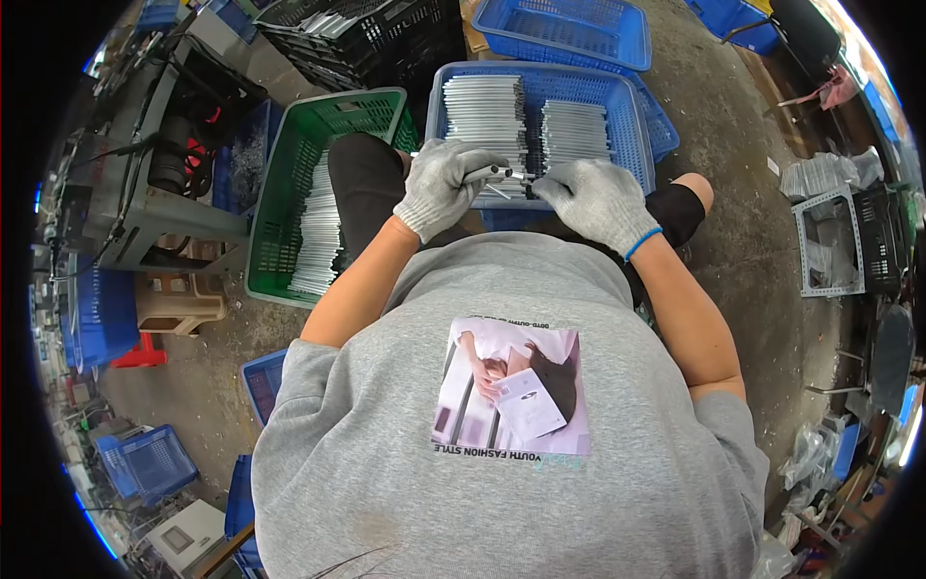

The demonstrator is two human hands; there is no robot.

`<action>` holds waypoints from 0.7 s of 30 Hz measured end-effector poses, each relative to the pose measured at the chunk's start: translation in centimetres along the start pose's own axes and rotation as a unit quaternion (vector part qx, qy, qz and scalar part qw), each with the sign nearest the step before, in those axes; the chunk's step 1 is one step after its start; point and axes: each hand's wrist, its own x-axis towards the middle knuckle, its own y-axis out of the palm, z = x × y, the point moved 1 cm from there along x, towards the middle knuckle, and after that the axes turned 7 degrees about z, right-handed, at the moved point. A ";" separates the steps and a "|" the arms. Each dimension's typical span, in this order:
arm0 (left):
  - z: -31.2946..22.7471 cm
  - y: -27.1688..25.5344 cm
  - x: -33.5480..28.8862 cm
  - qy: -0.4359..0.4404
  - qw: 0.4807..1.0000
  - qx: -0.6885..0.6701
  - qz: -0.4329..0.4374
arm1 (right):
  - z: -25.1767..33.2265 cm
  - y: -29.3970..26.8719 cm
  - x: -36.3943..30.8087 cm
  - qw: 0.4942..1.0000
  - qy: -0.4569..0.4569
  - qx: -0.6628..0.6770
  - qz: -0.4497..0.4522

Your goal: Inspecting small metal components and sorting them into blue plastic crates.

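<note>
My left hand, in a light grey knit glove, is closed around a few short metal tubes. Their open ends point toward my right hand, gloved the same way. Its thumb and fingers are bent together beside the tube ends; what they pinch, if anything, is too small to make out. Both hands are over the near edge of a blue plastic basket. Inside it lie two stacks of silvery metal tubes, a taller left stack and a lower right stack.
A green basket beside my left leg holds more metal tubes. Black crates and another blue basket stand beyond. To the left is a machine bench. A white-framed crate sits at the right.
</note>
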 end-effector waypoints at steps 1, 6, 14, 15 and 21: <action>0.0 0.1 0.1 0.001 1.000 0.004 0.001 | -0.3 0.2 0.1 1.000 -0.011 0.029 0.000; 0.9 1.0 0.6 -0.014 0.999 0.013 0.026 | -2.1 1.7 1.1 0.995 -0.029 0.095 -0.024; 6.3 6.6 -0.3 -0.142 0.961 0.123 0.204 | -4.0 4.6 2.1 0.997 0.046 0.019 -0.057; 6.6 7.0 -0.4 -0.141 0.961 0.123 0.204 | -4.2 4.8 2.1 0.997 0.046 0.019 -0.058; 7.2 7.5 -0.4 -0.153 0.931 0.169 0.287 | -4.5 5.2 2.3 0.997 0.028 0.029 -0.064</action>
